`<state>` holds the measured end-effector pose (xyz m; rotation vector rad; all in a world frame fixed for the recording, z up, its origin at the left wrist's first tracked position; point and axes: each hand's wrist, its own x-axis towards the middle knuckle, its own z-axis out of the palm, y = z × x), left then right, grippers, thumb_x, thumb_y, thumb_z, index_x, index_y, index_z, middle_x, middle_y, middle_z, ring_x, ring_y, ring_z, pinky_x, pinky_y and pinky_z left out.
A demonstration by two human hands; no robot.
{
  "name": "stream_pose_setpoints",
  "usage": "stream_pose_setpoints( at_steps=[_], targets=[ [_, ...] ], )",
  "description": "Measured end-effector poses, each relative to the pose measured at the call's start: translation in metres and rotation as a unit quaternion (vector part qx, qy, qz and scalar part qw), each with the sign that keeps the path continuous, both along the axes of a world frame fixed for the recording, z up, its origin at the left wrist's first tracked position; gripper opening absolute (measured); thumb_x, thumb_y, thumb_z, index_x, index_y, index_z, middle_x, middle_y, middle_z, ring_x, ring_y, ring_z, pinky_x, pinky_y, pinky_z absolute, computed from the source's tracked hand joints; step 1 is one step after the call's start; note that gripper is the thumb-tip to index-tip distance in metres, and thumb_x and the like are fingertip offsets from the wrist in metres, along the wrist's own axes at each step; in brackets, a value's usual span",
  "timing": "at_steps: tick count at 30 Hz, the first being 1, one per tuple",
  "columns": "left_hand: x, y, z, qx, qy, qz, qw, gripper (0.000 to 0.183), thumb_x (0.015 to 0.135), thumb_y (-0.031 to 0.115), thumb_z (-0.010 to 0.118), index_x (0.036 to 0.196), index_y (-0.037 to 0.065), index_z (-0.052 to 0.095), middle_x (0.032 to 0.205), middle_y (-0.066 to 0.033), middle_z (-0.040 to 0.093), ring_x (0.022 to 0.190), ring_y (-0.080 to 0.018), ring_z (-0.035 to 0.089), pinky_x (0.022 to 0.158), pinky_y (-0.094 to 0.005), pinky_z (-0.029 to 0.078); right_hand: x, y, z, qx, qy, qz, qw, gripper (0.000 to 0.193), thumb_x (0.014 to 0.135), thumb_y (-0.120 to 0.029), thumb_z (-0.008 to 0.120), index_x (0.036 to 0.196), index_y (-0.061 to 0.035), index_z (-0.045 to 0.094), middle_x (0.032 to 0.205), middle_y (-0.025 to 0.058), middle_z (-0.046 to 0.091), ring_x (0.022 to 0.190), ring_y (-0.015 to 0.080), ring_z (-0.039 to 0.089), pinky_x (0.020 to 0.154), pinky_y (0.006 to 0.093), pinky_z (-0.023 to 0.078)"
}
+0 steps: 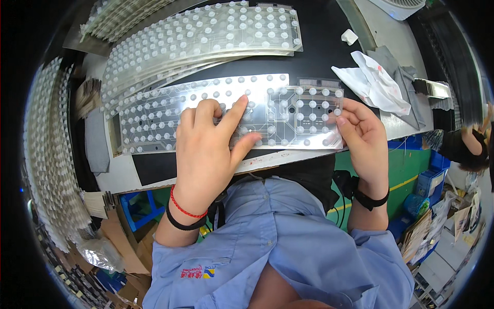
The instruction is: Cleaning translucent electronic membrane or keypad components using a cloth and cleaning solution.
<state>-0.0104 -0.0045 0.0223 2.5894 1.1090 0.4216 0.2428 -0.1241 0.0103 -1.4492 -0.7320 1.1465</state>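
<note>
A clear keyboard membrane sheet [280,116] with rows of round milky domes and fine printed traces lies across the black work mat in front of me. My left hand [208,139] rests on its middle, fingers spread, with the index fingertip and thumb touching the surface. At the sheet's right edge, my right hand [363,126] pinches the border between thumb and fingers. A short comb-like connector tail [319,82] sticks out along the far edge, near the right end. Beyond it lies a stack of similar membrane sheets [206,38], slightly fanned out.
Crumpled white paper [373,85] and a grey cloth [409,82] lie right of the mat; a small white lump [349,36] sits farther back. Tall piles of sheets [56,154] stand at the left. A white fan [399,7] is at the far right. The table's near edge [257,162] borders my body.
</note>
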Motion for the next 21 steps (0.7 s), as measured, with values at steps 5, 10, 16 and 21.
stream_pose_setpoints(
  at_steps=[5,10,16,21],
  targets=[
    [-0.021,-0.007,-0.003,0.080,-0.280,0.016,0.957,0.038,0.070,0.015,0.087,0.103,0.008,0.069,0.100,-0.0084,0.058,0.089,-0.0282,0.055,0.079,-0.0372,0.046,-0.002,0.000,0.000,0.027,-0.004,-0.005,1.000,0.034,0.099,0.006,0.050,0.133,0.0091,0.052,0.115,0.0131,0.068,0.104,0.0133,0.065,0.081,0.0228,0.054],
    [-0.035,-0.010,0.009,-0.060,-0.224,-0.213,0.949,0.026,0.073,0.004,0.079,0.098,0.009,0.072,0.093,-0.0066,0.063,0.082,-0.0257,0.058,0.074,-0.0361,0.047,-0.003,0.002,0.000,0.045,-0.010,-0.003,0.999,0.034,0.099,0.005,0.050,0.133,0.0080,0.053,0.112,0.0126,0.069,0.101,0.0118,0.066,0.076,0.0209,0.054],
    [-0.005,0.008,0.011,-0.023,-0.137,-0.003,0.990,0.014,0.081,-0.003,0.069,0.095,0.000,0.065,0.088,-0.0109,0.060,0.081,-0.0253,0.058,0.073,-0.0352,0.046,0.000,0.000,-0.007,0.012,-0.012,-0.022,1.000,0.033,0.100,0.004,0.051,0.132,0.0050,0.054,0.109,0.0126,0.070,0.091,0.0085,0.067,0.067,0.0178,0.052],
    [0.019,0.024,0.017,-0.021,-0.071,0.000,0.997,0.011,0.083,0.001,0.070,0.091,0.000,0.062,0.082,-0.0091,0.056,0.077,-0.0251,0.056,0.070,-0.0345,0.046,0.001,0.001,-0.001,0.035,-0.006,0.005,0.999,0.033,0.100,0.005,0.050,0.133,0.0066,0.052,0.111,0.0129,0.069,0.099,0.0119,0.066,0.076,0.0213,0.054]
  ],
)
